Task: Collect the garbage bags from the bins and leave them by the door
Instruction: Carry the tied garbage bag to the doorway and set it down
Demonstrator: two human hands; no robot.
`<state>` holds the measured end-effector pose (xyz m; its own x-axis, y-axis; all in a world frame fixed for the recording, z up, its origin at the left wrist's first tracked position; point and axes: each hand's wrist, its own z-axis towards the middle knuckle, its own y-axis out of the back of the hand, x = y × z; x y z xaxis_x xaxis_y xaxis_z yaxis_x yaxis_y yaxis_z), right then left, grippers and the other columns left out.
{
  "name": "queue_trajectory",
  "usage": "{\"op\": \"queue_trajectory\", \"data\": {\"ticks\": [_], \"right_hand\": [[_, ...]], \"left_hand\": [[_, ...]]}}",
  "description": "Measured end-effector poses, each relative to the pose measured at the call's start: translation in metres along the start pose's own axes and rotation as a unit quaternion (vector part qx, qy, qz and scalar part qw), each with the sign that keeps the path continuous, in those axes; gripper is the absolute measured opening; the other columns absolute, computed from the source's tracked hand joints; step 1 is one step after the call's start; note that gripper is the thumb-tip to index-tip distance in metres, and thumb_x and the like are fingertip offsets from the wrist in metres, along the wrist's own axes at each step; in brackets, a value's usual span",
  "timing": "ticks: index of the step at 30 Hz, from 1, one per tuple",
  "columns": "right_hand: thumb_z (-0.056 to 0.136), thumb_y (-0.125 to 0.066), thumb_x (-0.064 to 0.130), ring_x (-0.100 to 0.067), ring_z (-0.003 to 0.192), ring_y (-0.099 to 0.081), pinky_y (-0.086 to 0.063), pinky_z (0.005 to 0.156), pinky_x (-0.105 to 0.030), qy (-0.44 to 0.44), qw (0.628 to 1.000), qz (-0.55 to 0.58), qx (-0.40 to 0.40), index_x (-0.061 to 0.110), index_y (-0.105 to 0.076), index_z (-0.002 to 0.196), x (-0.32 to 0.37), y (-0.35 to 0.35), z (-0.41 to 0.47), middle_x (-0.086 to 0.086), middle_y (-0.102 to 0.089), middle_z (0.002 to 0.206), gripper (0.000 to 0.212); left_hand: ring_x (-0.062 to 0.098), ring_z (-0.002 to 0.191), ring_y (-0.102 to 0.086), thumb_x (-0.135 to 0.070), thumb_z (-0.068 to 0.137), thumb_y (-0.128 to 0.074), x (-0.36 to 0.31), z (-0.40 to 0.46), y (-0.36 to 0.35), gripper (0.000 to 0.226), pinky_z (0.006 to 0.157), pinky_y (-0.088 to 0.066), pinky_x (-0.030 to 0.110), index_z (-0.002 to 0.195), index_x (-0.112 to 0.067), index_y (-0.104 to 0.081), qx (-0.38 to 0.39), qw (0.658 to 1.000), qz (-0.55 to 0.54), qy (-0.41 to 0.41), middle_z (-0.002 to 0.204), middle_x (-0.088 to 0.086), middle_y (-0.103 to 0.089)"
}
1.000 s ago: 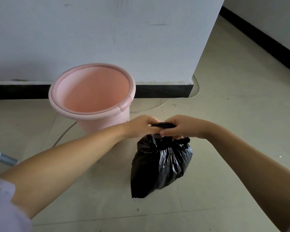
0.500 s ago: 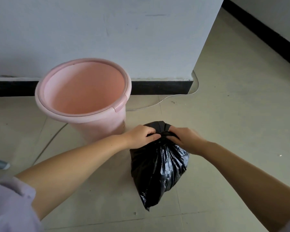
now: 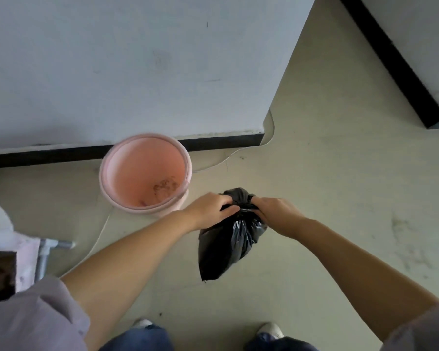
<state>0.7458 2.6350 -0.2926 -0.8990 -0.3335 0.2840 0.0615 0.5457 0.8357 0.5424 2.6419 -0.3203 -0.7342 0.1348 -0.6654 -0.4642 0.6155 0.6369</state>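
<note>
Left hand (image 3: 211, 211) and right hand (image 3: 276, 214) both curled tight on the gathered neck of the black garbage bag (image 3: 228, 247), held above the floor beside the pink bin (image 3: 145, 173). Film thin, soft, slippery; load looks light. Best grip: bunched neck.

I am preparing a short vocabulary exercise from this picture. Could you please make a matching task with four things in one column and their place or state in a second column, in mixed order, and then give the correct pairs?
Column 1
1. black garbage bag
2. pink bin
3. left hand
4. thin cable

Column 2
A. stands upright against the wall, no bag in it, some dirt at the bottom
B. runs along the floor round the wall corner
C. hangs above the floor, its neck gathered
D. grips the bag's neck, opposite the right hand

Pairs: 1-C, 2-A, 3-D, 4-B
</note>
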Motion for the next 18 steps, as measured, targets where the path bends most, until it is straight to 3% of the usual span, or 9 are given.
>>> {"op": "queue_trajectory", "data": {"ticks": [4,8,13,16,18], "right_hand": [[0.102,-0.031,0.032,-0.030,0.087,-0.061,-0.046,0.072,-0.039,0.000,1.000,-0.009,0.002,0.011,-0.048,0.103,0.035,0.084,-0.054,-0.008,-0.064,0.095,0.027],[0.102,-0.032,0.029,-0.029,0.091,-0.060,-0.033,0.067,-0.031,0.019,0.999,-0.022,-0.015,0.014,-0.048,0.109,0.080,0.163,-0.100,-0.008,-0.064,0.101,0.024],[0.102,-0.031,0.027,-0.029,0.098,-0.060,-0.030,0.069,-0.030,0.037,0.997,-0.051,-0.041,0.014,-0.046,0.112,0.137,0.236,-0.140,-0.009,-0.064,0.109,0.022],[0.102,-0.032,0.027,-0.028,0.099,-0.059,-0.032,0.070,-0.030,0.071,0.995,-0.051,-0.055,0.014,-0.047,0.114,0.167,0.265,-0.158,-0.009,-0.063,0.108,0.023],[0.101,-0.032,0.029,-0.029,0.099,-0.060,-0.039,0.071,-0.033,0.102,0.991,-0.056,-0.060,0.017,-0.047,0.113,0.179,0.274,-0.160,-0.007,-0.063,0.108,0.022]], "left_hand": [[0.021,0.075,-0.057,-0.042,0.097,-0.043,-0.073,-0.051,0.067,0.038,0.067,-0.043,0.034,0.091,-0.008,-0.060,0.013,1.000,-0.004,-0.002,0.081,0.004,-0.064],[0.009,0.065,-0.050,-0.041,0.098,-0.041,-0.132,-0.107,0.131,0.030,0.059,-0.035,0.024,0.088,-0.017,-0.057,0.002,1.000,0.002,-0.003,0.070,-0.009,-0.053],[0.008,0.063,-0.044,-0.036,0.100,-0.039,-0.180,-0.173,0.198,0.030,0.054,-0.030,0.015,0.095,-0.013,-0.057,-0.033,0.999,0.036,0.001,0.066,-0.013,-0.043],[0.010,0.070,-0.046,-0.037,0.100,-0.039,-0.194,-0.210,0.221,0.033,0.065,-0.035,0.022,0.110,-0.015,-0.061,-0.053,0.998,0.029,0.013,0.067,-0.015,-0.045],[0.013,0.080,-0.057,-0.049,0.096,-0.036,-0.189,-0.230,0.227,0.037,0.078,-0.046,0.028,0.114,-0.028,-0.059,-0.069,0.997,0.028,0.025,0.078,-0.013,-0.058]]}}
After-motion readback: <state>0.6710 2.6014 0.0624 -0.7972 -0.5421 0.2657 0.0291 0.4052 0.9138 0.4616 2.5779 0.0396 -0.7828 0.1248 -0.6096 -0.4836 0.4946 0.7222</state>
